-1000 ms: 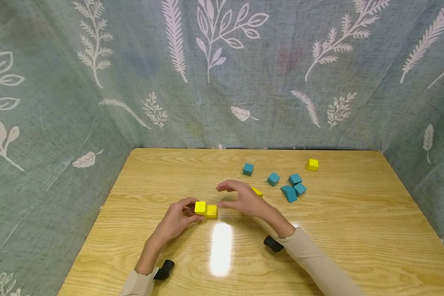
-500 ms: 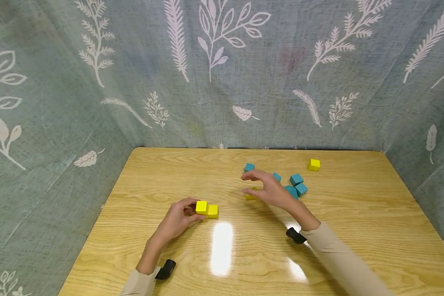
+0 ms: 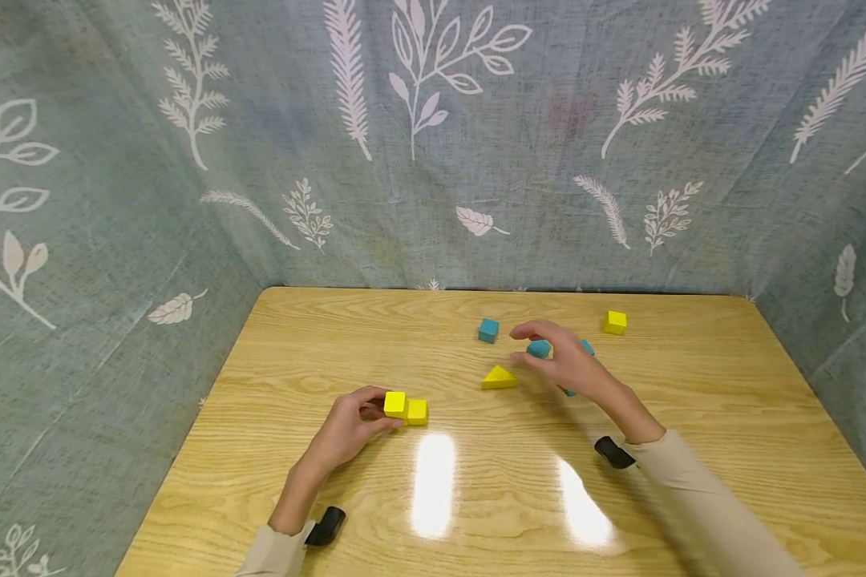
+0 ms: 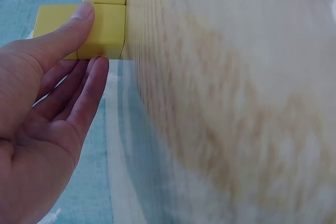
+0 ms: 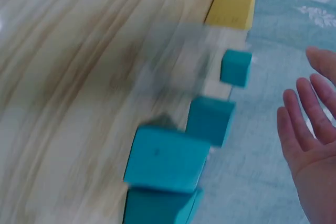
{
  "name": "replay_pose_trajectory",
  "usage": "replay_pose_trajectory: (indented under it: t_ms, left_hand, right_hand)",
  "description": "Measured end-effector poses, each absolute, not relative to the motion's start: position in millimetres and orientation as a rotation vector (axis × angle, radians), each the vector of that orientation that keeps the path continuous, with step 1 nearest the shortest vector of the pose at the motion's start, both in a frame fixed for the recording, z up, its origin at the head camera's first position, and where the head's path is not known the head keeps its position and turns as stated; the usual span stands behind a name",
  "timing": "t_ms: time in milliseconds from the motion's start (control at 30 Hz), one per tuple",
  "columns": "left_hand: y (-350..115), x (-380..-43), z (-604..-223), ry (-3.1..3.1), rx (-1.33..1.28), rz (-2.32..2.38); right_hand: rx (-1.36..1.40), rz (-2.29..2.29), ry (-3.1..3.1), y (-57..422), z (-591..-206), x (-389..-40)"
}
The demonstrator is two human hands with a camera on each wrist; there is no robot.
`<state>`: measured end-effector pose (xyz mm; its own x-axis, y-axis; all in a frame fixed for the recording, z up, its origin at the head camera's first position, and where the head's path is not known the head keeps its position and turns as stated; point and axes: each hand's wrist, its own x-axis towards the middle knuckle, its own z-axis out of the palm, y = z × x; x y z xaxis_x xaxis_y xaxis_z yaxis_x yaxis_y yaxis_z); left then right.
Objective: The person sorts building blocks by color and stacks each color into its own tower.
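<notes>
My left hand (image 3: 350,425) pinches a stack of two yellow cubes (image 3: 395,404) between thumb and fingers. In the left wrist view the thumb lies across the seam between the stacked cubes (image 4: 107,24), and the fingers are on the far side. A third yellow cube (image 3: 417,412) sits right against the stack on the table. Over the blue blocks is my right hand (image 3: 577,369), thumb and fingers apart and nothing between them. A blue cube (image 3: 538,349) shows in the gap between its thumb and fingers in the head view. Other blue blocks are partly hidden under this hand.
A yellow triangular block (image 3: 499,378) lies left of the right hand. Further back are a blue cube (image 3: 487,330) and a yellow cube (image 3: 615,323). In the right wrist view, several blue blocks (image 5: 168,158) form a row. A patterned curtain (image 3: 433,160) surrounds the wooden table.
My right hand has moved right and away from the yellow cubes, past the triangular block to the blue blocks. The left hand has kept its hold on the stack.
</notes>
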<state>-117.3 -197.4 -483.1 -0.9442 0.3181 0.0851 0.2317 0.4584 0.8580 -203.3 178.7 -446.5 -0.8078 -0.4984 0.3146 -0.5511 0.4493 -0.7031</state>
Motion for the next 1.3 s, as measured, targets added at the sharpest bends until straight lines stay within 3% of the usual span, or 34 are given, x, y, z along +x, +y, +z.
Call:
replay_pose_trajectory:
  t_ms: [1300]
  left_hand:
    - [-198.6,-116.9,-485.9,2.537,0.439,1.597]
  right_hand:
    - [0.785,0.931,-2.626,279.3,-459.1,-234.8]
